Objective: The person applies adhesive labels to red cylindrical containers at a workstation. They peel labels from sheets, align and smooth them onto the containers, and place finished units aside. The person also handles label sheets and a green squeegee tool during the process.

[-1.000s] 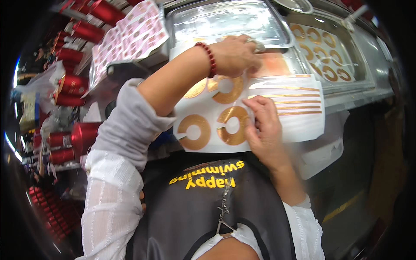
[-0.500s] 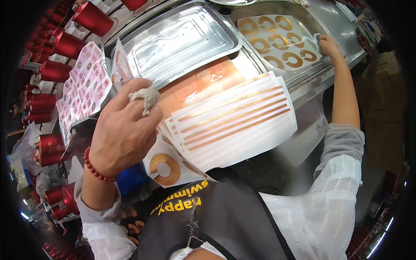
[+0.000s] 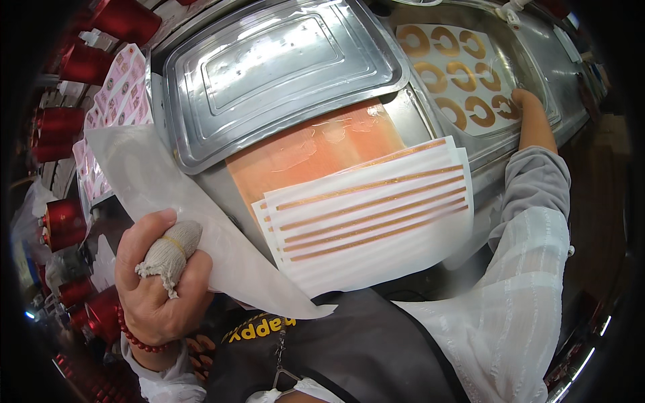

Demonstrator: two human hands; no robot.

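My left hand is curled at the edge of a large white sheet, its pale blank side facing up. One finger wears a grey cloth wrap tied with a yellowish band. The sheet runs from beside the pink-printed sheets down to my apron. Over a metal basin at the far right, my right hand reaches to the corner of a white sheet with several gold open-ring decals; its fingertips are hidden. Between my hands lies a stack of white sheets with gold stripes.
An upturned shiny metal tray covers part of a wet orange sheet. Pink-printed sheets lie at the left, beside several red cylinders. The metal basin's rim runs along the right.
My left hand has come down and toward me, and its sheet now shows a blank face instead of a gold ring. My right hand has moved lower; the pale strip at it no longer shows.
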